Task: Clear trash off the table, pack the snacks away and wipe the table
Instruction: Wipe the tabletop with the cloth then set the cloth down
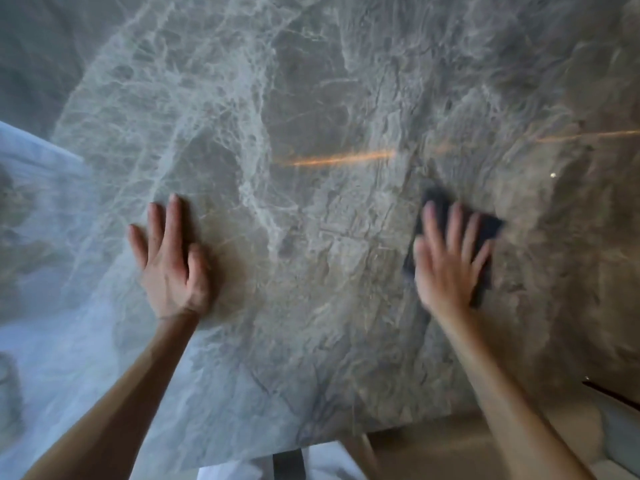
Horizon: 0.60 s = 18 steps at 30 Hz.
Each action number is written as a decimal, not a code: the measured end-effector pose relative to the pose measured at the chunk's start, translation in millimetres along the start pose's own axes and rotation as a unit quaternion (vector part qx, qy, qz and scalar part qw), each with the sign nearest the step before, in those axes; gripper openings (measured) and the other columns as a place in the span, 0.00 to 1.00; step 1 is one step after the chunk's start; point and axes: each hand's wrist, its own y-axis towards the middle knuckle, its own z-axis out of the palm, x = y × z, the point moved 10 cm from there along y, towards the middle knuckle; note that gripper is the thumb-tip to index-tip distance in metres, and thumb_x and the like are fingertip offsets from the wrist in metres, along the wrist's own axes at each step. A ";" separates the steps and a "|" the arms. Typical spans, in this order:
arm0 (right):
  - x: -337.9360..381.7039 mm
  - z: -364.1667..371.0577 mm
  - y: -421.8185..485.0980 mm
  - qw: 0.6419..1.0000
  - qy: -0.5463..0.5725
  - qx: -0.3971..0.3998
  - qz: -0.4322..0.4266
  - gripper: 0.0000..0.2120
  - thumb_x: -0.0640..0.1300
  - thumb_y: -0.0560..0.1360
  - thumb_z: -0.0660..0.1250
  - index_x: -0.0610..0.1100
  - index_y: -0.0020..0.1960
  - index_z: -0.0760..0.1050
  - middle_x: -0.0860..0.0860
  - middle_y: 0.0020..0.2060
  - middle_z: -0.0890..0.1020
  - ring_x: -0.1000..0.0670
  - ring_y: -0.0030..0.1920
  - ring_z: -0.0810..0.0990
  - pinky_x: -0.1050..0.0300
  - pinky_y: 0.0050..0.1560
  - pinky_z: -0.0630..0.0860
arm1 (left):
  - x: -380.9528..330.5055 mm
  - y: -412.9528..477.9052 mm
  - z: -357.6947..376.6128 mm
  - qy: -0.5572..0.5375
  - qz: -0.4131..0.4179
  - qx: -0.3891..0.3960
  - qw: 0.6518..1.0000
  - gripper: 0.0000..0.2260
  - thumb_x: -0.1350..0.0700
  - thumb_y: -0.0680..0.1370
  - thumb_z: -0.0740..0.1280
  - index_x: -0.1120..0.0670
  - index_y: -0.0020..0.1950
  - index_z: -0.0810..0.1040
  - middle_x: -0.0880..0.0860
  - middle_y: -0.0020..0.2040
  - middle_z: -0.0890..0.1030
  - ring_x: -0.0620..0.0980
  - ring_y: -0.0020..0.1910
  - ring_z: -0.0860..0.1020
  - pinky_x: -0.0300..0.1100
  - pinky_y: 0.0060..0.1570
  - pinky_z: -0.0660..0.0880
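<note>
A grey marble table (311, 98) with pale veins fills the head view. My left hand (171, 261) lies flat on it at the left, fingers spread, holding nothing. My right hand (446, 261) presses flat on a dark cloth (485, 233) at the right. The hand and cloth are blurred by motion. Most of the cloth is hidden under the palm and fingers. No trash or snacks show on the table.
The table's near edge (277, 455) runs along the bottom, with pale floor beyond at lower right. A bright window reflection (41, 202) covers the left side. An orange light streak (339, 159) is reflected mid-table. A small bright speck (552, 174) sits at the right.
</note>
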 end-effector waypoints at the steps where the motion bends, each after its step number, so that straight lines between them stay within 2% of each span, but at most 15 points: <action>1: 10.8 -7.5 29.4 0.996 0.031 -0.025 0.077 0.29 0.57 0.78 0.50 0.56 0.78 0.53 0.45 0.79 0.57 0.37 0.78 0.54 0.27 0.69 0.55 | -0.2 0.8 0.1 0.002 -0.001 -0.002 1.000 0.29 0.48 0.78 0.51 0.53 0.79 0.58 0.46 0.78 0.57 0.48 0.79 0.54 0.56 0.78 0.44; 2: 43.8 -5.3 31.7 0.995 0.048 -0.051 0.070 0.29 0.56 0.77 0.52 0.55 0.78 0.55 0.44 0.78 0.58 0.35 0.77 0.55 0.26 0.69 0.54 | 0.2 0.4 0.3 0.002 -0.002 0.001 1.000 0.29 0.48 0.77 0.51 0.53 0.79 0.58 0.48 0.79 0.58 0.48 0.79 0.54 0.56 0.78 0.44; 3: 88.9 -0.8 7.5 0.997 0.031 -0.075 -0.004 0.30 0.55 0.76 0.53 0.54 0.78 0.55 0.45 0.78 0.58 0.35 0.77 0.54 0.26 0.69 0.54 | 0.3 -0.8 0.0 0.002 -0.003 0.007 1.000 0.29 0.49 0.77 0.51 0.53 0.79 0.58 0.51 0.79 0.59 0.48 0.79 0.54 0.56 0.78 0.44; 4: 135.9 16.2 -41.0 0.989 0.020 -0.048 -0.138 0.31 0.55 0.76 0.54 0.55 0.78 0.55 0.47 0.79 0.57 0.37 0.78 0.52 0.26 0.70 0.52 | -0.1 -1.1 -1.2 -0.001 -0.005 0.009 1.000 0.30 0.49 0.77 0.51 0.54 0.79 0.58 0.52 0.79 0.60 0.47 0.79 0.54 0.56 0.78 0.44; 5: 159.2 31.8 -107.5 0.965 0.024 -0.016 -0.261 0.30 0.55 0.77 0.55 0.57 0.79 0.53 0.50 0.80 0.54 0.39 0.79 0.50 0.27 0.71 0.52 | -0.8 -1.1 -1.8 -0.007 -0.009 0.011 1.000 0.30 0.49 0.77 0.51 0.54 0.79 0.58 0.53 0.79 0.60 0.46 0.79 0.53 0.56 0.78 0.44; 6: 151.1 46.7 -168.8 0.940 0.018 0.028 -0.339 0.30 0.56 0.78 0.55 0.59 0.78 0.52 0.52 0.80 0.52 0.42 0.80 0.48 0.28 0.71 0.54 | -0.3 -1.3 -1.3 -0.013 -0.015 0.016 1.000 0.30 0.49 0.76 0.51 0.53 0.79 0.58 0.54 0.79 0.60 0.44 0.79 0.51 0.57 0.78 0.44; 7: 118.0 55.9 -205.8 0.929 -0.007 0.049 -0.367 0.29 0.57 0.78 0.55 0.61 0.78 0.52 0.53 0.80 0.52 0.43 0.80 0.48 0.29 0.70 0.56 | 0.7 -2.3 -0.8 -0.015 -0.021 0.020 0.999 0.30 0.49 0.76 0.51 0.53 0.79 0.58 0.54 0.79 0.60 0.43 0.79 0.51 0.57 0.78 0.44; 9: 43.4 43.7 -178.8 0.946 -0.045 0.060 -0.315 0.30 0.59 0.78 0.55 0.62 0.78 0.50 0.52 0.80 0.51 0.42 0.80 0.48 0.28 0.68 0.60 | -0.9 -2.8 -1.8 -0.004 -0.022 0.023 0.999 0.30 0.49 0.76 0.51 0.52 0.79 0.58 0.55 0.79 0.59 0.47 0.79 0.52 0.57 0.78 0.45; 11: -6.2 16.4 -69.5 0.985 -0.051 0.012 -0.164 0.30 0.59 0.78 0.52 0.59 0.79 0.48 0.49 0.80 0.53 0.41 0.80 0.51 0.28 0.70 0.58 | -4.7 -0.9 -1.5 0.017 -0.011 0.033 0.999 0.30 0.49 0.76 0.52 0.53 0.79 0.58 0.52 0.79 0.59 0.51 0.79 0.53 0.56 0.78 0.45; 13: 0.7 -14.5 56.5 0.999 0.005 -0.042 -0.026 0.29 0.60 0.78 0.46 0.58 0.79 0.50 0.48 0.80 0.55 0.41 0.79 0.52 0.30 0.73 0.52 | -6.5 0.5 -1.4 0.029 -0.009 0.035 0.999 0.31 0.50 0.76 0.53 0.54 0.79 0.58 0.47 0.78 0.57 0.50 0.79 0.53 0.56 0.78 0.45; 14: 28.6 -25.9 107.5 0.998 0.032 -0.062 0.000 0.29 0.61 0.78 0.45 0.58 0.79 0.51 0.49 0.80 0.55 0.41 0.79 0.52 0.30 0.73 0.51 | -7.8 0.9 -1.1 0.030 -0.009 0.032 0.999 0.31 0.50 0.75 0.53 0.54 0.79 0.58 0.45 0.78 0.56 0.50 0.79 0.53 0.56 0.78 0.44; 16: 118.6 -31.4 153.0 0.995 0.035 -0.088 -0.045 0.29 0.60 0.78 0.47 0.55 0.78 0.54 0.47 0.79 0.57 0.40 0.79 0.54 0.30 0.73 0.52 | -6.8 1.5 -2.5 0.022 -0.015 0.019 0.999 0.30 0.52 0.75 0.52 0.54 0.79 0.58 0.44 0.77 0.55 0.48 0.79 0.53 0.56 0.78 0.45; 18: 209.8 -22.1 102.3 0.977 0.006 -0.108 -0.184 0.30 0.56 0.77 0.54 0.52 0.77 0.57 0.46 0.77 0.62 0.38 0.78 0.56 0.30 0.72 0.54 | -4.6 0.3 -7.1 0.001 -0.013 0.003 1.000 0.29 0.53 0.76 0.52 0.55 0.78 0.60 0.46 0.78 0.57 0.44 0.79 0.53 0.56 0.78 0.46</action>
